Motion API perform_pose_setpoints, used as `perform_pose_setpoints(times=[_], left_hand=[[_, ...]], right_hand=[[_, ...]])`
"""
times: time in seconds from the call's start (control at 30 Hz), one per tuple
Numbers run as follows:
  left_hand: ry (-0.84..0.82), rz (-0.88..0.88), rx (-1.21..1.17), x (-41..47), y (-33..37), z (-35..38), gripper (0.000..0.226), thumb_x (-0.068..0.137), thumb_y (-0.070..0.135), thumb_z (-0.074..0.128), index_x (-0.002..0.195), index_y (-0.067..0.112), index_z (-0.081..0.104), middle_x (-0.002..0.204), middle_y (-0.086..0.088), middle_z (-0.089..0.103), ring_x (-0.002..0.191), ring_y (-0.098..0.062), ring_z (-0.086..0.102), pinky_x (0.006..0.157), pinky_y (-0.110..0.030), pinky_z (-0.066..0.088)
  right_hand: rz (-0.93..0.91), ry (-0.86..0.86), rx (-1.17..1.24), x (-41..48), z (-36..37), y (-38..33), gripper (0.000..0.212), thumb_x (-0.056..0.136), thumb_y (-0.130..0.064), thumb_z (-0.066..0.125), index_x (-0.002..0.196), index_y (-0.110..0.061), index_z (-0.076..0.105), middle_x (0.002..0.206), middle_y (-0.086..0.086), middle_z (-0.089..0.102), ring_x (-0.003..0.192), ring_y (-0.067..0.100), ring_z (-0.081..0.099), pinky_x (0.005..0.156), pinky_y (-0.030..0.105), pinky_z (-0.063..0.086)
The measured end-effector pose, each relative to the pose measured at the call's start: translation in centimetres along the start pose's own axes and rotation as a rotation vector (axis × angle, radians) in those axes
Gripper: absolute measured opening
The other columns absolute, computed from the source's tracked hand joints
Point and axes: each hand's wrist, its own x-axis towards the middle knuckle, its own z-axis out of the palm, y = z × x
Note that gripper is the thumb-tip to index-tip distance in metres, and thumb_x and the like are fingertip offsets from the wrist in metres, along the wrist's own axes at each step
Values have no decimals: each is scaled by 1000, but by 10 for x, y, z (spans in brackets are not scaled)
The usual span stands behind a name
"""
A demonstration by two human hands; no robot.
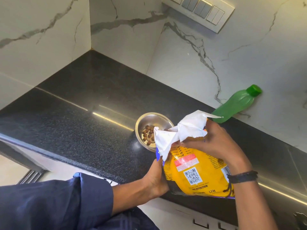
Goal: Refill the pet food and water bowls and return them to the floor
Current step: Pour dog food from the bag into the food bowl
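A yellow dog food bag (191,170) is tilted over the black counter, its torn white mouth above a steel bowl (146,121). Several brown kibble pieces lie in the bowl, and the bag's mouth hides part of its near rim. My left hand (157,176) grips the bag's lower left side. My right hand (214,143) holds the bag near its opened top. A green water bottle (237,103) with a green cap stands at the back right against the marble wall.
The black granite counter (74,117) runs into a marble-walled corner at the back. A switch panel (204,10) is on the wall above. White cabinet drawers with dark handles (201,224) sit below the counter edge.
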Motion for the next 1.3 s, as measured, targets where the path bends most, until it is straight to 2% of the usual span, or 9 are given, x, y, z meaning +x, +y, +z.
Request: perform_pose_setpoints(times=[0.07,0.13,0.37,0.6,0.77,0.93,1.0,1.13,1.3], left_hand=[[1,-14,-24,1,-1,-2,58,76,62,61,111,18,73,124,-15,66,112,-33,65,95,-48,50],[-2,-30,-65,2,-1,-4,61,76,65,53,109,18,75,123,-14,67,112,-33,65,100,-50,46],[12,-45,-138,-2,4,0,73,80,70,48,127,16,64,130,-17,62,119,-36,60,105,-53,43],[42,-77,-152,2,3,-2,61,87,64,43,108,16,74,116,-16,70,97,-32,71,76,-43,59],[34,-78,-162,6,0,-4,57,88,60,44,96,16,79,112,-16,72,94,-31,72,75,-43,59],[53,-83,-159,5,1,-3,59,84,62,47,105,16,76,117,-17,69,99,-33,70,79,-45,58],[63,-86,-152,5,1,-3,61,82,64,48,109,17,75,119,-17,68,101,-33,70,82,-45,57],[47,-122,-121,5,2,-6,58,82,65,48,100,18,78,118,-15,69,103,-32,69,91,-48,49],[64,-132,-111,7,1,-6,61,85,66,43,97,19,79,116,-14,71,102,-31,70,96,-48,47]], right_hand=[[12,-29,6,6,1,-2,68,48,-62,82,109,-41,59,108,-17,68,108,14,63,93,43,51],[38,-54,14,11,3,-3,69,51,-58,86,112,-41,59,111,-16,67,110,14,62,95,42,50],[181,-118,-27,25,13,3,108,27,-86,75,122,-36,58,116,-9,67,104,14,65,90,44,55],[225,-85,-29,29,14,5,98,44,-66,86,128,-30,51,125,-1,57,115,21,57,97,45,50],[184,-85,-33,28,13,7,81,52,-57,86,121,-27,55,121,2,58,117,23,54,96,48,49],[208,-87,-47,26,12,5,74,58,-52,86,118,-29,50,124,4,56,118,25,53,98,47,48],[243,-93,-27,26,13,5,83,54,-56,86,124,-27,51,125,4,57,117,24,56,98,46,49],[258,-124,-15,29,16,7,93,37,-78,79,117,-34,62,109,-8,69,98,13,67,88,42,56],[248,-168,7,29,18,7,85,42,-75,79,114,-34,64,103,-9,71,91,11,68,86,40,57]])
